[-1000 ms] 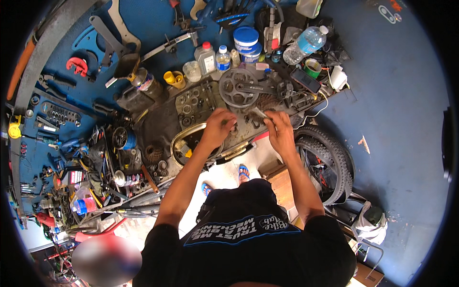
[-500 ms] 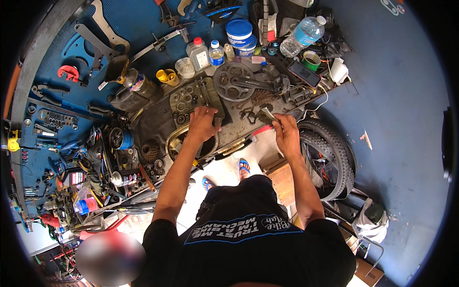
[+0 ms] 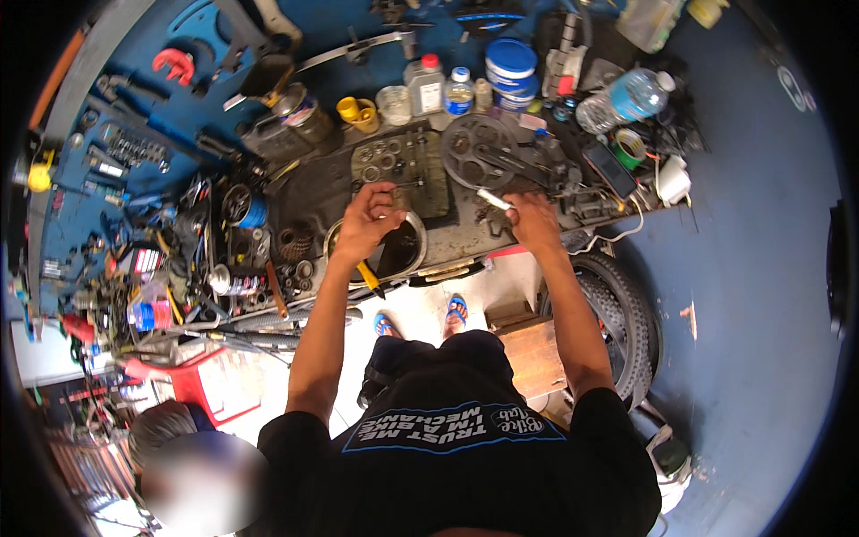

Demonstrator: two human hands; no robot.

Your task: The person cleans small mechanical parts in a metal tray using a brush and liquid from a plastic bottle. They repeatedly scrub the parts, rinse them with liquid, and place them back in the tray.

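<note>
My left hand [image 3: 367, 224] is above the left rim of a round metal basin [image 3: 413, 255] with dark liquid in it. Its fingers are curled, and a thin dark piece shows by the fingertips; whether it is held I cannot make out. A yellow-and-black handle [image 3: 368, 276] sticks out over the basin's front. My right hand [image 3: 535, 222] is closed on a short white stick [image 3: 494, 199], its free end pointing left. Beyond it lies a crankset [image 3: 479, 150] with a round chainring. Metal rings [image 3: 386, 161] and a slim rod rest on a greenish mat [image 3: 436, 192].
Bottles, blue-lidded tubs [image 3: 511, 67] and a yellow cup [image 3: 365, 115] line the bench's back. A phone [image 3: 610, 170] with a white cable lies at the right. Bicycle tyres [image 3: 631, 331] stand beside a wooden box [image 3: 532, 358]. Another person [image 3: 170, 430] is at the lower left.
The whole view has shifted, so the bench sits farther right. My left hand has moved left relative to the basin and mat. The white stick in my right hand now shows more plainly.
</note>
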